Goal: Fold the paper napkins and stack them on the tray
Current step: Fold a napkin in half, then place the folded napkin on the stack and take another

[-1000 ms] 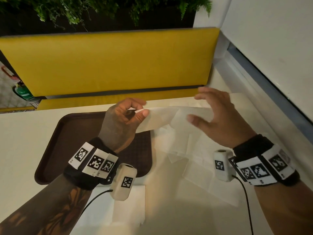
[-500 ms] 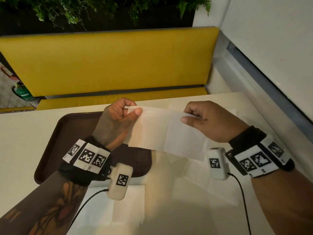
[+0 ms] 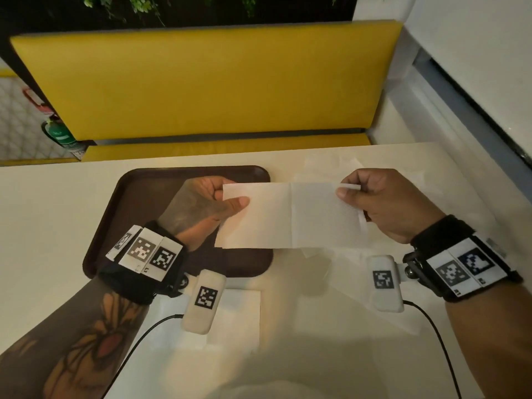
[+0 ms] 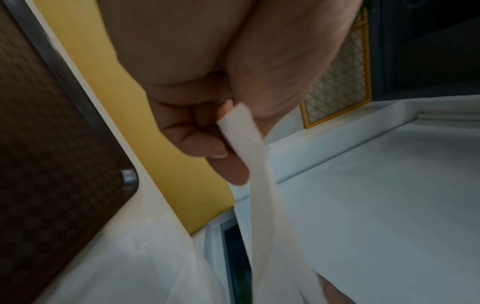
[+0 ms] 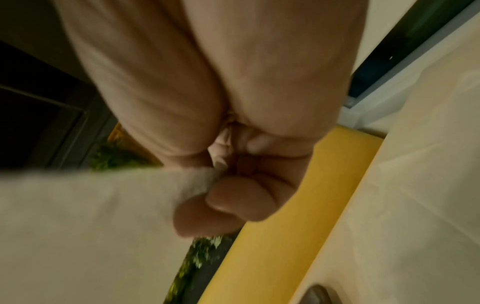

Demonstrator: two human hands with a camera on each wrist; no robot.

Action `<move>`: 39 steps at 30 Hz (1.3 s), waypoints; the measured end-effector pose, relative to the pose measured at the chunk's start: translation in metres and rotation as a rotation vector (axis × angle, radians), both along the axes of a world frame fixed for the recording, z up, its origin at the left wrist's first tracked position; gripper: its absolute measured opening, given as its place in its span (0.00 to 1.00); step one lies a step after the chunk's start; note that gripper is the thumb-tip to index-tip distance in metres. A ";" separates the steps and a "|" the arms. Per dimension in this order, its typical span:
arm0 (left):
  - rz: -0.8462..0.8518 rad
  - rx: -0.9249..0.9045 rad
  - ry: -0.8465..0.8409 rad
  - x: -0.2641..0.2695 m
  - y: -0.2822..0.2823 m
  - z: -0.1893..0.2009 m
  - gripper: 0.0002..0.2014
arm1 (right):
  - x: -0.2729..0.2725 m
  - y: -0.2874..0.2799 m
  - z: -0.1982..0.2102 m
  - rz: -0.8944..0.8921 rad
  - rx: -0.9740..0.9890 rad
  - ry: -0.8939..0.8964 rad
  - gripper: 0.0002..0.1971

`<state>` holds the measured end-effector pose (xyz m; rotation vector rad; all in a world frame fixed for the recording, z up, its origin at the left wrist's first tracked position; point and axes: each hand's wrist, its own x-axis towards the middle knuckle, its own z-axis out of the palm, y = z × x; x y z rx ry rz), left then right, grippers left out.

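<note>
A white paper napkin (image 3: 290, 216) hangs spread between both hands above the table, a vertical crease down its middle. My left hand (image 3: 227, 197) pinches its upper left corner with thumb and fingers; the napkin (image 4: 249, 156) runs edge-on past that thumb. My right hand (image 3: 349, 191) pinches the upper right corner, and the napkin (image 5: 91, 207) stretches away to the left of the curled fingers. The dark brown tray (image 3: 138, 197) lies below and left of the napkin, with nothing visible on it. More flat napkins (image 3: 374, 283) lie on the table under my right hand.
Another white napkin (image 3: 236, 318) lies near the table's front edge under my left wrist. A yellow bench backrest (image 3: 207, 82) stands behind the table. A white wall ledge (image 3: 460, 110) runs along the right side.
My right hand closed on the napkin's right corner. Both hands then pulled it out flat and wide, with the left hand moving slightly left over the tray.
</note>
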<state>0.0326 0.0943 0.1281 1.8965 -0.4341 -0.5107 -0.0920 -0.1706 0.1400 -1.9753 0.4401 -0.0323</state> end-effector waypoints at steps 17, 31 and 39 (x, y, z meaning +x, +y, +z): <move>0.240 0.574 -0.057 -0.045 0.149 -0.126 0.14 | -0.004 0.155 -0.139 0.294 -0.078 0.440 0.09; -0.123 0.790 -0.504 -0.074 0.131 -0.145 0.22 | -0.010 0.189 -0.144 0.690 -0.768 0.056 0.23; -0.225 0.964 -0.426 -0.075 0.137 -0.156 0.21 | -0.020 0.190 -0.149 0.749 -0.973 0.151 0.24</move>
